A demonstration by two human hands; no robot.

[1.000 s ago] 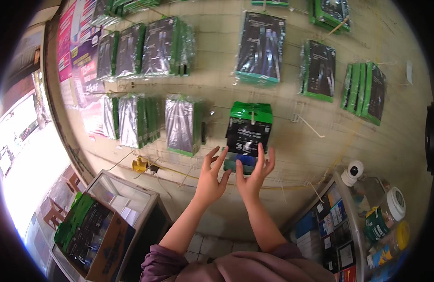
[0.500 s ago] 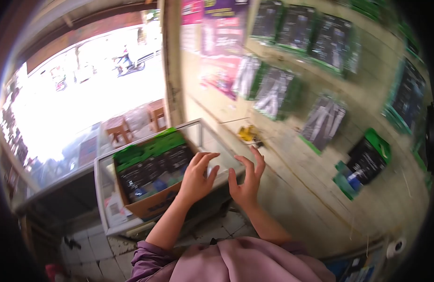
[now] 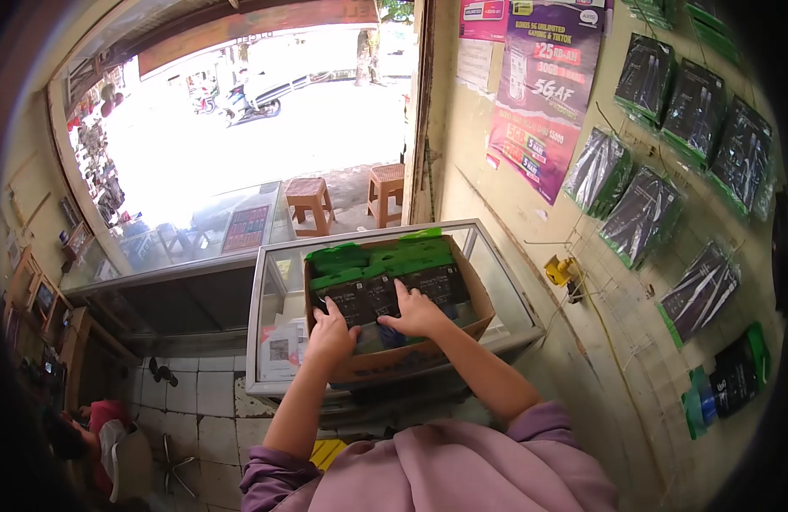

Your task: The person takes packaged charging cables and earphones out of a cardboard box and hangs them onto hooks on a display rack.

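A cardboard box (image 3: 394, 363) full of black packages with green tops (image 3: 351, 290) stands on a glass display case (image 3: 270, 328). Over the left part of the box, my left hand (image 3: 331, 333) has its fingers spread against the packages. My right hand (image 3: 415, 311) lies at the middle of the same row, its fingers apart and touching the packages. Neither hand is closed round a package. Similar green and black packages (image 3: 739, 371) hang on the wall at the right.
A second glass counter (image 3: 189, 239) extends left below the open shopfront. Two brown stools (image 3: 308, 205) stand outside. A yellow object (image 3: 561, 271) is on the wall near the case. A seated person (image 3: 95, 439) is at the lower left.
The view has swung left from the wall packages to the box. Both hands, earlier raised in front of the wall with nothing in them, have come down onto the packages in the box.
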